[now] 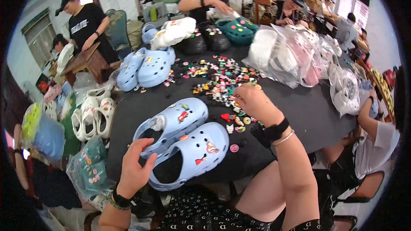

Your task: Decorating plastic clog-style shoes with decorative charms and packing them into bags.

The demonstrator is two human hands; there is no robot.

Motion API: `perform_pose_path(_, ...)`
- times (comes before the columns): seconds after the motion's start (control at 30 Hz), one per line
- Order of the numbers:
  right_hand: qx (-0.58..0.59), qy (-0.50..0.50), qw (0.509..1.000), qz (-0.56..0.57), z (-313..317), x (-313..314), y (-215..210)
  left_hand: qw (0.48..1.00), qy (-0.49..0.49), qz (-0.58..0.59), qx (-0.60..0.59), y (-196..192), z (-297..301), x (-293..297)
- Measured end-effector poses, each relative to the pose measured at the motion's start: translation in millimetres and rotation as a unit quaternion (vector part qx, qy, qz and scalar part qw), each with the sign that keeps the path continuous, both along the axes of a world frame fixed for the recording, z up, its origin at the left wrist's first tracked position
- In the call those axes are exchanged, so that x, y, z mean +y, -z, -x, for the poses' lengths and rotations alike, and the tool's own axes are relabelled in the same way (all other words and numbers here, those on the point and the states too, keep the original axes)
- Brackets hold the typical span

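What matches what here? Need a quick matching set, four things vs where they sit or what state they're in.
1. left hand
2. right hand
3. light blue clog pair
4. bagged white clogs

a. in clear plastic at the table's far right
b. reaching into the scattered charms
c. open, at the near clog's heel
d. side by side on the black table, charms fitted

Pairs: 1-c, 2-b, 3-d, 4-a

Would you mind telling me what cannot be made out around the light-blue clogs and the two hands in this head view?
- Right hand: its fingertips point away over the pile of small charms, so whether it pinches one is hidden.
- Left hand: beside the heel of the near light-blue clog; actual contact is unclear.
- Charm designs: too small and blurred.
- Bagged shoes: plastic glare hides details.
- Table near edge: covered by the person's forearms.
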State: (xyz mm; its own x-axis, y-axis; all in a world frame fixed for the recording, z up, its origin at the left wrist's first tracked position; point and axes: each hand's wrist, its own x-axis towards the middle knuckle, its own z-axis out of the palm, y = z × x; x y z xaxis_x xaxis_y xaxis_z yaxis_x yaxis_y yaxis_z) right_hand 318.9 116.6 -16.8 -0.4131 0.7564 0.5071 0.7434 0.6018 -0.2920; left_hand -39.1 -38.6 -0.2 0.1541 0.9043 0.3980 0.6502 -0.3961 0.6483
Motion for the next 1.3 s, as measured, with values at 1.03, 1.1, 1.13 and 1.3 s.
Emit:
perform_pose_path(1.03,-0.175,0.084,0.981,-0.001,10.4,20.9,61.3,0.967,0.116,0.151,0.170,4.8,-9.8,55.5)
perform_pose_path(1.1,-0.144,0.074,0.986,-0.022,11.6,21.9,69.5,0.965,0.142,0.111,0.189,5.8,-7.5,56.2)
perform_pose_path(1.13,-0.143,0.072,0.987,-0.017,11.9,20.2,72.5,0.961,0.166,0.078,0.206,5.6,-6.5,56.8)
perform_pose_path(1.3,-0.090,0.095,0.991,0.035,11.5,19.0,64.3,0.934,0.187,-0.047,0.300,-17.0,3.2,73.7)
